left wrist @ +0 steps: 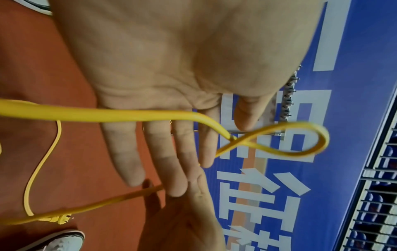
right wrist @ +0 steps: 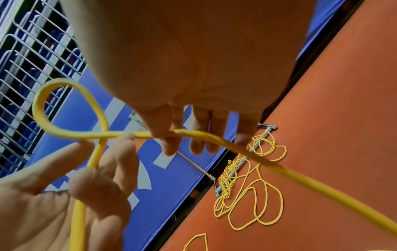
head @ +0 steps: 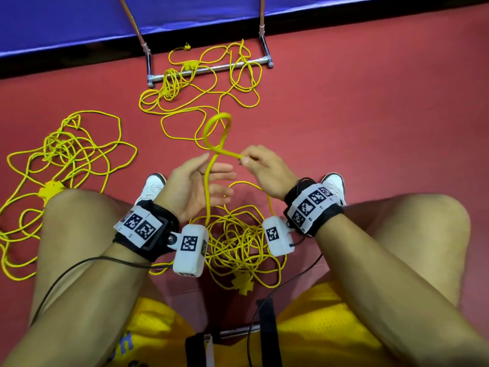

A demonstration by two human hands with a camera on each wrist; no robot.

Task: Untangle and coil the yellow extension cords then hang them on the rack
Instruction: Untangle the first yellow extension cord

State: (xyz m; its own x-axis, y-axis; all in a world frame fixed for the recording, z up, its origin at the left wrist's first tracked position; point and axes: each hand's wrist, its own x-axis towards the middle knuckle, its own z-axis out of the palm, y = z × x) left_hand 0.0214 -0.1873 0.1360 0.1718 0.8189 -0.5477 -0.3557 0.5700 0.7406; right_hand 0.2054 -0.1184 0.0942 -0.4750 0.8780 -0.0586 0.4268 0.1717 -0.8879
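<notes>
Nearest, between the person's bare knees, a heap of yellow cord (head: 239,242) lies on the red floor (head: 370,115) with a yellow socket block (head: 242,284) at its near edge. A strand rises out of that heap past the left hand (head: 195,186), whose palm faces inward with fingers (left wrist: 128,152) spread and nearly straight; the cord runs across them, and whether it rests on the palm or merely passes in front is hard to tell. Above the hands the strand turns into a raised loop (head: 215,131) that crosses itself. The right hand (head: 264,168) pinches the cord's end of that loop between thumb and fingertips (right wrist: 169,144), the remaining fingers curled beside it.

To the left on the floor sprawls a second tangle (head: 66,160) with its own socket block (head: 51,190). Farther off, a third tangle (head: 201,83) spreads around and over the chrome base bar of the rack (head: 211,68), its small plug (head: 187,46) lying just beyond the bar. Behind the rack runs a blue padded barrier (head: 79,22)
</notes>
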